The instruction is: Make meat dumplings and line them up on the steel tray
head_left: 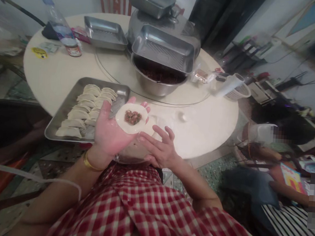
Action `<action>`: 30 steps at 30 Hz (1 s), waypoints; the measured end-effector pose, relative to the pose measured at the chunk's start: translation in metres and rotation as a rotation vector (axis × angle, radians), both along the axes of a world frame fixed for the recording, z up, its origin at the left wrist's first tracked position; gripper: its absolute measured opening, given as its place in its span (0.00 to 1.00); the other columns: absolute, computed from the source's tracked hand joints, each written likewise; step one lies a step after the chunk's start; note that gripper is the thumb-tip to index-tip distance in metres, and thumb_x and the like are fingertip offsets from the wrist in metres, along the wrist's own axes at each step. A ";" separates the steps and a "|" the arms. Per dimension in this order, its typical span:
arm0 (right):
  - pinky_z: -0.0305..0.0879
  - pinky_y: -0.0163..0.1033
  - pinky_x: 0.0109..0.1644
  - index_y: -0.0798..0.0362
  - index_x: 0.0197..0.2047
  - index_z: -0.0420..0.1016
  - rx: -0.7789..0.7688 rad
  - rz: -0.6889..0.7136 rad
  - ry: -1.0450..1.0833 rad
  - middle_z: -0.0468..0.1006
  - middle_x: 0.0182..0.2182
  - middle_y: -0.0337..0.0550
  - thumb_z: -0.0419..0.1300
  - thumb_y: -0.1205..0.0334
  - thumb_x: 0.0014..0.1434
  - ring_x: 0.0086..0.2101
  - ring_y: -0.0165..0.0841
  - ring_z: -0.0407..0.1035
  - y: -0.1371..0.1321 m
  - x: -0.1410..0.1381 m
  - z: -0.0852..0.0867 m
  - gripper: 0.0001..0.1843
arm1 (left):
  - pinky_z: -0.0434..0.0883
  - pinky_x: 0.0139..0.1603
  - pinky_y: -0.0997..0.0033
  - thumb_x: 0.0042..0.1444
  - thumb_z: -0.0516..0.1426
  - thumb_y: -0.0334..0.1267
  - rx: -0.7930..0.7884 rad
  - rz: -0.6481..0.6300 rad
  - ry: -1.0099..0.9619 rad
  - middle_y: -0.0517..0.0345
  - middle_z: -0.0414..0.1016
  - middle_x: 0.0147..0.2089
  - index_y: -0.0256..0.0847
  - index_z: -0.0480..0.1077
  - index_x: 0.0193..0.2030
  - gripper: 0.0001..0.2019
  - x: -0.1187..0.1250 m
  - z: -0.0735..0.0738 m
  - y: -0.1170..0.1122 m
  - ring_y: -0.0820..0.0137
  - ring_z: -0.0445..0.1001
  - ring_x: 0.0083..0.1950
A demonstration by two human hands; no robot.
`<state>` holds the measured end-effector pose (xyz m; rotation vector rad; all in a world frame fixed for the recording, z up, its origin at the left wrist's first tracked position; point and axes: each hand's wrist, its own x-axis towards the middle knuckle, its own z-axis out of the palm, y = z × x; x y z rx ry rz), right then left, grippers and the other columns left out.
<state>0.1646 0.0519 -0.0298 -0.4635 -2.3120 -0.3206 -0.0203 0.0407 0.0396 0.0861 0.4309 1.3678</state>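
On the upturned palm of my left hand lies a round dumpling wrapper with a mound of minced filling at its centre. The wrapper is flat and unfolded. My right hand is just to the right, fingers apart and empty, its fingertips near the wrapper's lower right edge; whether they touch it I cannot tell. Behind my left hand, a metal tray holds rows of folded dumplings. A pale round item under my hands is mostly hidden.
Farther back on the round table are a metal bowl of dark filling, partly covered by a metal tray, a large lidded pan, another tray, a bottle and a jar. Another person sits at right.
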 end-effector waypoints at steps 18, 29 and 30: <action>0.28 0.54 0.75 0.42 0.66 0.63 -0.036 -0.116 -0.017 0.75 0.59 0.35 0.46 0.43 0.65 0.68 0.40 0.52 0.011 0.011 -0.007 0.29 | 0.73 0.54 0.53 0.63 0.45 0.60 -0.008 -0.041 0.030 0.41 0.72 0.62 0.41 0.56 0.69 0.34 0.001 -0.004 -0.001 0.54 0.73 0.60; 0.63 0.55 0.62 0.42 0.60 0.68 -0.622 0.222 0.363 0.79 0.53 0.40 0.46 0.45 0.67 0.56 0.41 0.69 0.004 0.013 0.005 0.24 | 0.68 0.61 0.53 0.63 0.46 0.61 0.024 -0.072 0.095 0.41 0.70 0.63 0.39 0.57 0.67 0.34 0.002 -0.005 -0.002 0.55 0.71 0.62; 0.68 0.52 0.57 0.43 0.57 0.70 -0.852 0.292 0.477 0.80 0.52 0.42 0.45 0.44 0.67 0.52 0.40 0.72 0.001 0.011 0.009 0.24 | 0.68 0.61 0.52 0.63 0.45 0.61 0.022 -0.076 0.097 0.41 0.70 0.63 0.40 0.57 0.67 0.34 0.003 -0.005 -0.002 0.54 0.70 0.63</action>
